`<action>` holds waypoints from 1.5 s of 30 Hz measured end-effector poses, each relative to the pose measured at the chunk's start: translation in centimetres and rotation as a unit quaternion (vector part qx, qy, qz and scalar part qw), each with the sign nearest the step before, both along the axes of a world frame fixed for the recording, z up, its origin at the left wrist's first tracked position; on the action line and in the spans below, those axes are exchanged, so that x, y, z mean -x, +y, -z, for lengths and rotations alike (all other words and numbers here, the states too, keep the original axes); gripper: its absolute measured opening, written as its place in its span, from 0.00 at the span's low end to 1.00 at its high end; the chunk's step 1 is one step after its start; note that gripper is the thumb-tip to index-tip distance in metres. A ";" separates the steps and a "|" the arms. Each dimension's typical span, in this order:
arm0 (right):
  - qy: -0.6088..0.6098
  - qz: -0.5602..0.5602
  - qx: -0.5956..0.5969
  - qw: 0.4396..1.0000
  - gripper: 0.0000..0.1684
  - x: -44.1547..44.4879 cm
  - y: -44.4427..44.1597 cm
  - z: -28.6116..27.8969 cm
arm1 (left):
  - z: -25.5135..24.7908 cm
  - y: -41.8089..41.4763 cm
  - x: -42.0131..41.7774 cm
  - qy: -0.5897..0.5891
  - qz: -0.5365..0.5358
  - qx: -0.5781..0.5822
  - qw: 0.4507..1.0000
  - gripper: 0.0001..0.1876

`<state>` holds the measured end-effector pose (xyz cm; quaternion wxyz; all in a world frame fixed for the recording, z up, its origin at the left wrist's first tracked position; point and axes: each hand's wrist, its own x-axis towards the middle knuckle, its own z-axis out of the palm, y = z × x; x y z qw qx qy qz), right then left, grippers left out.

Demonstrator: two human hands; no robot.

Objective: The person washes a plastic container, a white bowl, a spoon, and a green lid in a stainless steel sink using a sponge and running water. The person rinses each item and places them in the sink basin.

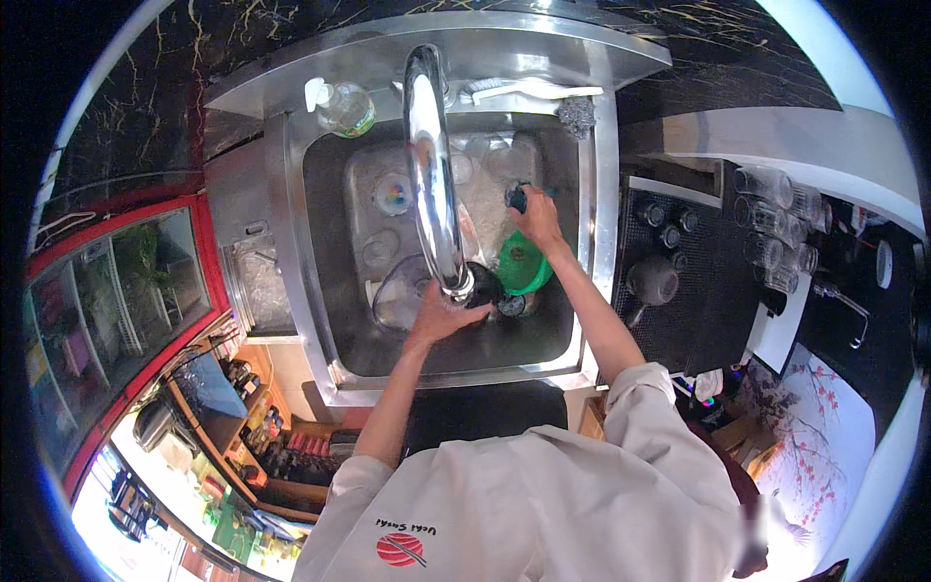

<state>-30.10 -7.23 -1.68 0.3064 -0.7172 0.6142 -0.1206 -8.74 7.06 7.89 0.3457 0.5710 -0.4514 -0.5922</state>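
Observation:
Over the steel sink basin (451, 358), my left hand (440, 318) grips a dark rounded vessel (481, 285) below the spout of the chrome faucet (425, 138). My right hand (538, 217) has its fingers closed around a small dark object (517, 198), whose kind I cannot make out. Beneath the right wrist is a green plastic bowl or strainer (525, 268). A small round dark item (511, 305) lies between the green piece and the left hand. Left of the faucet are a transparent bowl-like container (396, 297), a drinking glass (380, 249) and another glass (393, 193) with coloured spots. The faucet hides part of the basin.
A spray bottle (347, 109) stands on the sink's back ledge. A white-handled brush (538, 91) and a steel-wool scrubber (577, 116) lie to its right. On the black drying mat (676, 298), several small glasses (669, 235) and a rounded vessel (653, 281) stand near stacked glasses (774, 218).

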 end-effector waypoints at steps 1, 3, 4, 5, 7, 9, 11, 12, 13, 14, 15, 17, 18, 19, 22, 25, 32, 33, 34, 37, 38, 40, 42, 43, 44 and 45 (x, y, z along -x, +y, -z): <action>-0.031 0.027 -0.035 0.999 0.20 -0.7 -0.1 -1.6 | -0.4 0.4 -1.3 0.020 0.010 -0.040 0.999 0.37; -0.189 0.083 -0.154 0.966 0.19 -2.0 0.5 -5.4 | -0.7 0.8 -2.8 0.080 0.005 -0.136 0.987 0.37; -0.265 0.110 -0.210 0.935 0.19 -2.6 1.3 -6.7 | -0.6 0.8 -3.2 0.121 -0.007 -0.191 0.974 0.36; -0.264 0.069 -0.198 0.941 0.19 -3.4 2.4 -7.2 | -0.4 1.0 -3.7 0.161 -0.020 -0.246 0.956 0.36; -0.258 -0.012 -0.166 0.952 0.18 -5.1 4.0 -8.2 | 2.6 2.0 -3.6 0.325 -0.044 -0.274 0.904 0.28; -0.268 -0.052 -0.184 0.944 0.19 -5.8 6.2 -5.9 | 2.3 1.7 -3.1 0.467 -0.074 -0.361 0.804 0.26; -0.278 -0.056 -0.276 0.918 0.21 -6.2 7.3 -5.4 | 3.8 1.4 -3.5 0.505 -0.068 -0.415 0.754 0.26; -0.280 -0.036 -0.359 0.890 0.23 -6.1 7.9 -5.8 | 4.4 1.3 -3.9 0.553 -0.066 -0.439 0.705 0.26; -0.281 -0.018 -0.438 0.854 0.25 -6.1 8.5 -6.1 | 5.2 1.2 -4.3 0.598 -0.064 -0.459 0.653 0.26; -0.245 -0.057 -0.427 0.868 0.31 -6.5 9.0 -5.8 | 7.5 1.3 -4.4 0.624 0.054 -0.439 0.645 0.26; -0.225 -0.076 -0.419 0.876 0.28 -6.3 9.6 -4.7 | 7.6 0.9 -3.8 0.447 0.143 -0.353 0.810 0.27; -0.185 -0.114 -0.404 0.888 0.22 -5.8 10.6 -2.5 | 5.7 -0.2 -2.3 0.017 0.290 -0.097 0.952 0.29; -0.331 0.105 -0.516 0.783 0.22 -6.3 11.2 -3.6 | -0.2 -1.3 -1.4 -0.149 0.224 -0.142 0.953 0.32; -0.376 0.210 -0.533 0.728 0.22 -6.9 11.4 -3.8 | 0.8 -0.6 -0.6 -0.267 0.254 -0.017 0.929 0.33; -0.385 0.447 -0.442 0.676 0.29 -8.4 12.9 -2.4 | 3.0 -0.3 1.9 -0.452 0.296 0.182 0.821 0.29; -0.202 0.115 -0.271 0.934 0.20 -6.8 14.6 -4.8 | 5.3 -3.1 -0.6 -0.155 0.367 -0.044 0.916 0.26; -0.142 0.016 -0.071 0.987 0.19 -1.7 16.0 -5.5 | 3.5 -5.3 3.2 -0.028 0.420 0.090 0.903 0.34; -0.124 0.091 -0.131 0.979 0.19 -1.4 15.8 -4.8 | 3.6 -4.4 4.8 -0.119 0.374 0.116 0.912 0.40; -0.224 0.116 -0.188 0.949 0.19 -1.0 15.2 -5.4 | 3.8 -2.9 6.0 -0.210 0.324 0.138 0.912 0.45; -0.348 0.146 -0.317 0.870 0.21 0.5 12.8 -7.2 | 4.2 -1.1 6.7 -0.221 0.207 0.205 0.931 0.54; -0.285 0.130 -0.342 0.886 0.21 0.9 12.2 -7.4 | 4.0 -0.7 7.0 -0.169 0.177 0.103 0.964 0.54; -0.190 0.102 -0.338 0.916 0.19 1.1 11.7 -5.5 | 3.8 1.3 7.6 -0.236 0.108 0.084 0.962 0.54; -0.100 0.044 -0.179 0.978 0.18 0.6 11.4 -2.5 | 3.5 3.4 8.0 -0.284 0.096 0.038 0.953 0.46; -0.054 0.015 -0.098 0.994 0.18 0.0 11.4 -1.2 | 4.0 5.3 7.9 -0.288 0.131 0.052 0.947 0.43; -0.018 -0.009 0.035 0.999 0.14 -0.6 11.4 0.8 | 5.4 7.5 8.0 -0.292 0.167 0.071 0.939 0.40; 0.011 -0.028 0.034 0.999 0.13 -1.1 10.5 1.9 | 7.2 8.6 8.1 -0.295 0.198 0.092 0.930 0.37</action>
